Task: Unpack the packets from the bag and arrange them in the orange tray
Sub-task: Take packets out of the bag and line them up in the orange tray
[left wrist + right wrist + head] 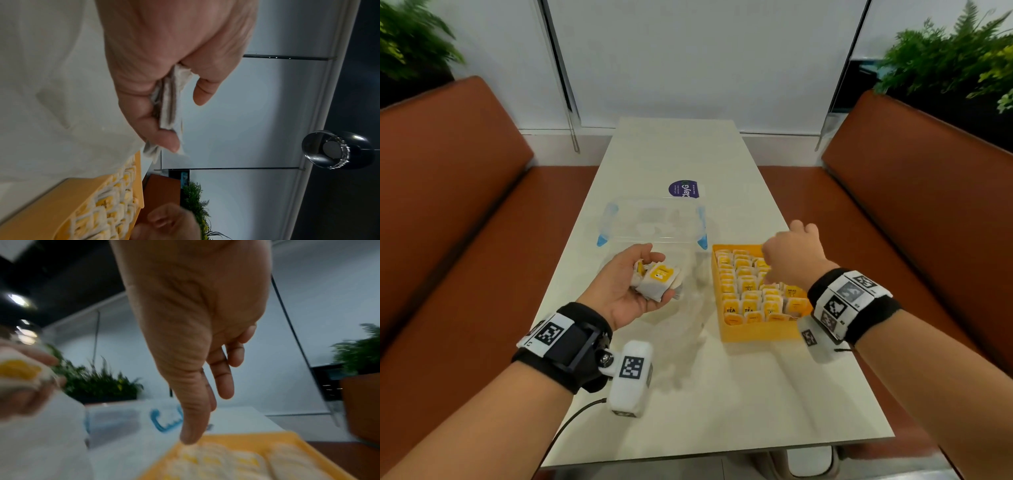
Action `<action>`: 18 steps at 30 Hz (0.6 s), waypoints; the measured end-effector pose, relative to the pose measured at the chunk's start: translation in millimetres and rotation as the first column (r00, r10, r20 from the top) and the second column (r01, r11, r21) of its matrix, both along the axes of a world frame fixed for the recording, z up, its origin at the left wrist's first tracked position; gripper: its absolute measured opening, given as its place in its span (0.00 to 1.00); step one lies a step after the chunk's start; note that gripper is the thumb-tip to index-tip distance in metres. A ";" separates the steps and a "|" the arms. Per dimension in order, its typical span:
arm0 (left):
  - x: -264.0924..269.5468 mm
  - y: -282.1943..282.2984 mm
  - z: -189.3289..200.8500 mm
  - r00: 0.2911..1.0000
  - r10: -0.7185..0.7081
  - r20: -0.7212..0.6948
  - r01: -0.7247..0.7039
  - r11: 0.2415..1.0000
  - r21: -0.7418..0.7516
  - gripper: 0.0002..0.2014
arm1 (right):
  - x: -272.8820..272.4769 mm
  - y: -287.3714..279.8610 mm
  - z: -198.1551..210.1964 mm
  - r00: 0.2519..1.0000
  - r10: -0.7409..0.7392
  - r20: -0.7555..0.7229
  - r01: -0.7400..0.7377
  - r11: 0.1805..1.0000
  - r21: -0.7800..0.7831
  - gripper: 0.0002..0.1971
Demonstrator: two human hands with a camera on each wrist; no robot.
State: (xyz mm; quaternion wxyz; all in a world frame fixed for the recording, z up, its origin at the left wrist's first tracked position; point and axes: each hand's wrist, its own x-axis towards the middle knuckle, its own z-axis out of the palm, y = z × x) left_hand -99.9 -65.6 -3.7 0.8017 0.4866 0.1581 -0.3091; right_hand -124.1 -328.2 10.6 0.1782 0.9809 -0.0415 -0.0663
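Note:
My left hand [619,291] lies palm up over the table, left of the tray, its fingers curled round a small stack of white and yellow tea packets [658,279]; the left wrist view shows the stack [168,105] edge-on in my grip. The orange tray [756,334] stands at the right with rows of the same packets [750,291] standing in it. My right hand [792,253] hovers over the tray's far end, holding nothing. In the blurred right wrist view its fingers [195,418] point straight down at the packets by the tray's rim [236,436]. The clear bag [650,222] with blue corners lies behind my left hand.
A purple round label [684,189] lies on the white table [705,394] beyond the bag. Brown benches [448,192] flank the table on both sides, with green plants [955,54] behind them. The table's near edge runs just below my forearms.

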 end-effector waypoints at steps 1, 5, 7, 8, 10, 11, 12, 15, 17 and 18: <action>0.1 0.1 0.1 1.000 0.002 -0.007 -0.002 1.000 -0.011 0.13 | 0.9 11.7 8.5 0.998 0.037 0.057 -0.042 0.996 0.075 0.16; -4.1 -0.2 4.6 0.999 0.021 -0.026 -0.022 0.999 -0.043 0.16 | -1.4 64.9 29.0 0.965 0.186 0.187 -0.255 0.840 0.479 0.10; -6.3 0.3 7.2 0.999 0.029 -0.026 -0.030 0.998 -0.051 0.16 | -4.3 89.4 30.7 0.958 0.226 0.176 -0.286 0.725 0.626 0.13; -7.8 1.1 9.1 0.999 0.029 -0.021 -0.030 0.998 -0.050 0.16 | -5.5 100.0 30.1 0.956 0.248 0.158 -0.290 0.711 0.641 0.16; -9.8 2.2 11.6 1.000 0.022 -0.014 -0.023 0.999 -0.049 0.15 | -6.0 115.4 26.5 0.952 0.275 0.135 -0.301 0.752 0.587 0.23; -11.0 3.0 12.7 1.000 0.017 -0.011 -0.017 0.998 -0.053 0.14 | -5.6 120.4 24.7 0.951 0.275 0.142 -0.307 0.773 0.555 0.25; -12.0 4.2 13.2 1.000 0.010 -0.002 -0.010 0.999 -0.053 0.12 | -5.7 124.1 23.7 0.950 0.268 0.162 -0.313 0.780 0.543 0.26; -13.9 8.0 11.7 0.999 -0.024 0.049 0.025 0.999 -0.039 0.08 | -7.4 129.4 24.1 0.943 0.238 0.233 -0.333 0.721 0.608 0.23; -15.2 9.0 10.4 0.997 -0.036 0.069 0.039 0.998 -0.051 0.07 | -10.4 130.4 25.4 0.942 0.227 0.246 -0.335 0.658 0.675 0.17; -15.7 9.3 9.7 0.995 -0.044 0.085 0.049 0.997 -0.052 0.08 | -12.5 130.5 26.3 0.943 0.223 0.247 -0.333 0.616 0.714 0.13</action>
